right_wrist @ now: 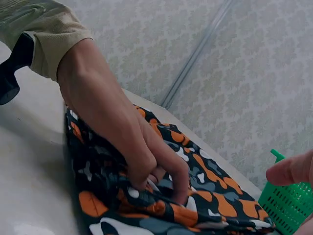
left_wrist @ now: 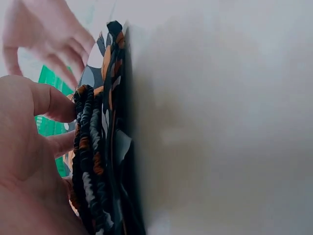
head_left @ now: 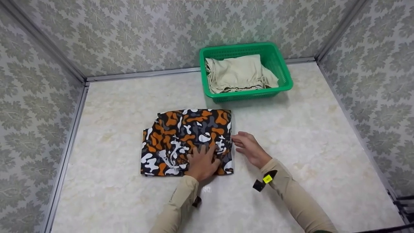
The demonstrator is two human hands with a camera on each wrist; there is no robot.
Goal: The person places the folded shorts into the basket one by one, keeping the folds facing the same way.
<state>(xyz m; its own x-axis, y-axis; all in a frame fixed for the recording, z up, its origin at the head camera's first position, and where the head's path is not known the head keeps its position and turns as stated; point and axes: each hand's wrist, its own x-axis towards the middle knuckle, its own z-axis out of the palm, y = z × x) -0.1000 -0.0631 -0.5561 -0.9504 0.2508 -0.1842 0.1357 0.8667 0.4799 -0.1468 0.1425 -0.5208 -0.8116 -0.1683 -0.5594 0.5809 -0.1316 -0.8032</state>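
I judge the orange, black and white camouflage-print cloth (head_left: 194,129) mostly folded, creases unsmoothed. Left hand (head_left: 202,164) presses it, fingers spread; right hand (head_left: 251,149), fingers extended, grips nothing.

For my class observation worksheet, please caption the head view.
Left grip rests on folded camouflage cloth, right grip by its right edge; green basket of pale cloth beyond.
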